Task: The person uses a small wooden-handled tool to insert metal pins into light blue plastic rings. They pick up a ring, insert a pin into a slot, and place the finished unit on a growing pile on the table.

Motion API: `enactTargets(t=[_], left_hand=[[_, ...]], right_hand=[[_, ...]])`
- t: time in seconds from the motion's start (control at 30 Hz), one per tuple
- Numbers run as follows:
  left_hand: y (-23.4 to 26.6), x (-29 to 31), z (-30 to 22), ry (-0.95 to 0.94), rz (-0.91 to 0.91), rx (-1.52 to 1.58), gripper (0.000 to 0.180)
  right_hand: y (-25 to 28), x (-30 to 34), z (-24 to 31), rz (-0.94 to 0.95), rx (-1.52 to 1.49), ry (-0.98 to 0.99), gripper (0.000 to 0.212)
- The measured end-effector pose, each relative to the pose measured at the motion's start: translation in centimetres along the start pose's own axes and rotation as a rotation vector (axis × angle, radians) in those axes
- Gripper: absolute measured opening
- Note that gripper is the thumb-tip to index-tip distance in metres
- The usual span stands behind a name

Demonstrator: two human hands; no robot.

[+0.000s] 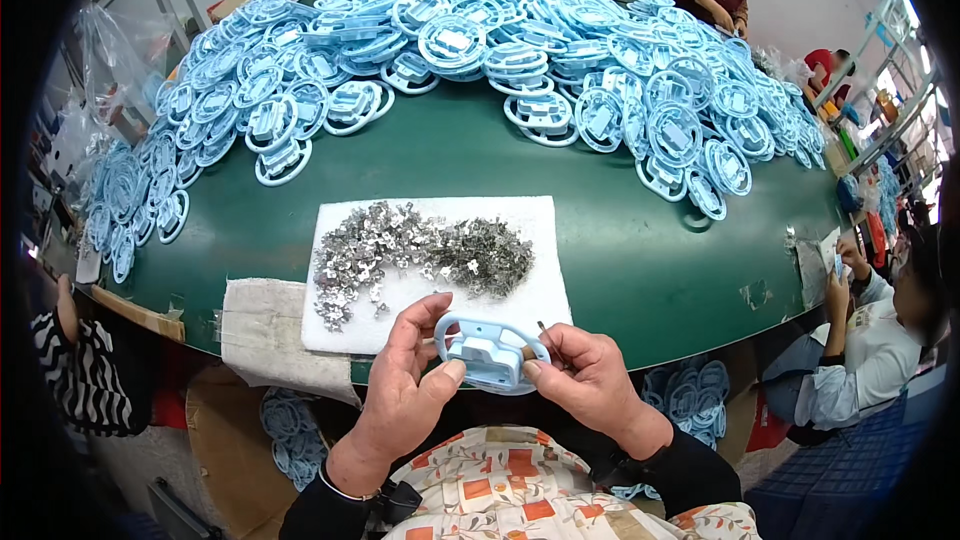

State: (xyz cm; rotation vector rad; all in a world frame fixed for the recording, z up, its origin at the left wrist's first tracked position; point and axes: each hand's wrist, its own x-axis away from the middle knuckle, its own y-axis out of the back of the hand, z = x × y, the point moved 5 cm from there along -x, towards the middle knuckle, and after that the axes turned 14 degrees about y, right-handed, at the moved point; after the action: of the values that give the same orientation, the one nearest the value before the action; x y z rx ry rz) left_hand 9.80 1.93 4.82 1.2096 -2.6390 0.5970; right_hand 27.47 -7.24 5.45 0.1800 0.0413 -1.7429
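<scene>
A light-blue plastic steering-wheel-shaped part [487,365] with a raised box in its middle is held up between my two hands, just above the table's near edge. My left hand [410,380] is closed on the left side of its ring, thumb in front. On the right side, my right hand [598,385] pinches the rim with thumb and fingers. A small, thin, dark piece [542,327] sticks up beside my right fingertips; its kind is too small to tell. Right beyond my hands, small silvery metal clips [355,255] and darker metal bits [482,255] lie heaped on a white foam board [540,305].
A wide pile of similar blue parts [455,40] arcs across the far side of the green table [430,150]. A grey-white cloth [262,325] lies left of the board. More blue parts [290,430] sit below the table. A person [860,340] works at right, others farther off.
</scene>
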Motion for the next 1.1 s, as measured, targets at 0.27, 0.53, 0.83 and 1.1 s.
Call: enactTargets(t=[0.27, 0.53, 0.83, 1.1], left_hand=[[2.6, -1.1, -0.5, 0.078, 0.006, -0.266, 0.028], [3.8, -1.1, 1.1, 0.154, -0.074, -0.296, 0.023], [3.8, -0.9, 0.9, -0.013, -0.043, -0.405, 0.028], [4.2, -1.1, 0.5, 0.058, -0.135, -0.297, 0.022]], right_hand=[[2.0, -3.0, 1.0, 0.087, 0.247, 0.066, 0.016], [-0.3, -6.6, 1.0, 0.112, 0.888, 0.407, 0.012], [-5.6, -9.1, 0.7, 0.288, 1.101, 0.469, 0.014], [-5.1, -10.3, 0.7, 0.27, 0.908, 0.425, 0.011]])
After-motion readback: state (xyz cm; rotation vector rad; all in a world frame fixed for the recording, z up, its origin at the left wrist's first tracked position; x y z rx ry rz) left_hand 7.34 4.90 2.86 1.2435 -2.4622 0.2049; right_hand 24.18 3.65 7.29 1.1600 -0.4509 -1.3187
